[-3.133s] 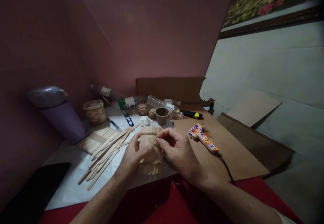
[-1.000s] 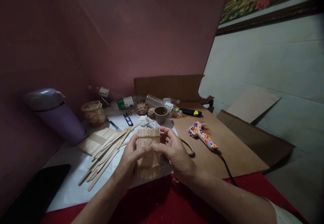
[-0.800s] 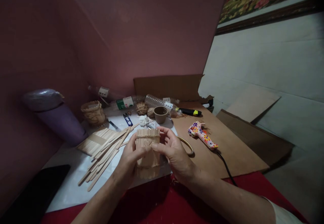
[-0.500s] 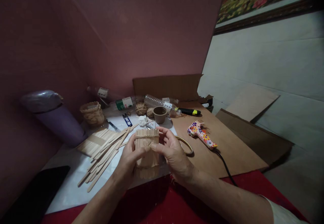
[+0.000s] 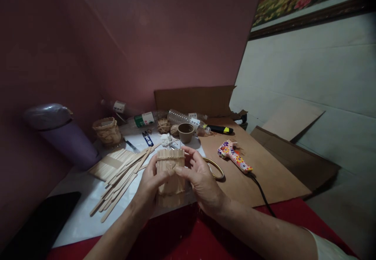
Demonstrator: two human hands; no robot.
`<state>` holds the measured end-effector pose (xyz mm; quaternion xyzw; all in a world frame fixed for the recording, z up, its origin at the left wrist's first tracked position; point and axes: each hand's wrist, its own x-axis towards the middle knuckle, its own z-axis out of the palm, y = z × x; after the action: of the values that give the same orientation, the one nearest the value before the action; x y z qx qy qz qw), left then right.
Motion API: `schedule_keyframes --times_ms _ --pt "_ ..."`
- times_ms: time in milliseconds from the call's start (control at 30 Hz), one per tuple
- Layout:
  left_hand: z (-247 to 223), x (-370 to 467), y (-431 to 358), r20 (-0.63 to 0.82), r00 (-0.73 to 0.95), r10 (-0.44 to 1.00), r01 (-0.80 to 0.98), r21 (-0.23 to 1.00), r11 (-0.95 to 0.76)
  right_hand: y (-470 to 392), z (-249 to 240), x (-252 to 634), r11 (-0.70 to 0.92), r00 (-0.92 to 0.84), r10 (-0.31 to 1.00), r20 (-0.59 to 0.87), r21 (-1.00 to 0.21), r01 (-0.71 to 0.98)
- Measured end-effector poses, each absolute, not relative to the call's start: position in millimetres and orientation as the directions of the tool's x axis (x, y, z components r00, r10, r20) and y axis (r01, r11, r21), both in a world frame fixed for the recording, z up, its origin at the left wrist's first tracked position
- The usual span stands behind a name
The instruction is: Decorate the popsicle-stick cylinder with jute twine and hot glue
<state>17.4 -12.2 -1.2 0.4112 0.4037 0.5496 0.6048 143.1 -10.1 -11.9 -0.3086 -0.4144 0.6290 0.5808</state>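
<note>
Between both hands I hold a small container covered with upright popsicle sticks point(image 5: 170, 181), with twine tied around it near the top and the bottom. My left hand point(image 5: 148, 183) wraps its left side, thumb pressed on the front. From the right, my right hand point(image 5: 202, 179) grips it, thumb on the front and fingers behind the rim. Both thumb tips meet near the middle of the sticks; whether they pinch anything small is hidden. To the left lie loose popsicle sticks point(image 5: 123, 185) and a banded stack of sticks point(image 5: 108, 164). A gold ring point(image 5: 216, 169) rests right of my right hand.
A floral glue gun point(image 5: 235, 156) with a black cord lies on the cardboard sheet point(image 5: 276, 177). Behind stand a brown pot point(image 5: 186, 134), twine balls point(image 5: 163, 126), plastic bottles point(image 5: 144, 120), a utility knife point(image 5: 219, 129), blue snips point(image 5: 147, 138) and a twine-wrapped holder point(image 5: 107, 131).
</note>
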Motion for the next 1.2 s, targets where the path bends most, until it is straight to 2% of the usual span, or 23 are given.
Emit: schedule_keyframes --times_ms 333,567,800,1067,1200 --pt "-0.9 17.1 -12.9 -0.097 0.093 0.991 -0.354 0.927 0.124 -10.2 -8.9 142.4 -0.053 -0.166 0.985 0.039 -0.854 -0.518" --pt "0.4 18.1 -14.4 -0.121 0.158 0.98 -0.392 0.903 0.174 -9.3 -8.0 141.8 -0.06 -0.122 0.993 0.003 -0.856 -0.514" --pt "7.8 21.4 -19.1 -0.144 0.23 0.963 -0.472 0.849 0.239 -7.7 -9.6 142.9 -0.052 -0.111 0.994 0.002 -0.875 -0.482" --pt "2.5 19.9 -15.9 -0.163 0.231 0.959 -0.464 0.848 0.256 -7.2 -11.9 144.1 -0.077 -0.14 0.99 -0.007 -0.862 -0.502" --pt "-3.9 19.3 -13.5 -0.154 0.207 0.966 -0.443 0.866 0.233 -6.1 -16.6 144.5 -0.026 -0.13 0.991 0.037 -0.893 -0.45"
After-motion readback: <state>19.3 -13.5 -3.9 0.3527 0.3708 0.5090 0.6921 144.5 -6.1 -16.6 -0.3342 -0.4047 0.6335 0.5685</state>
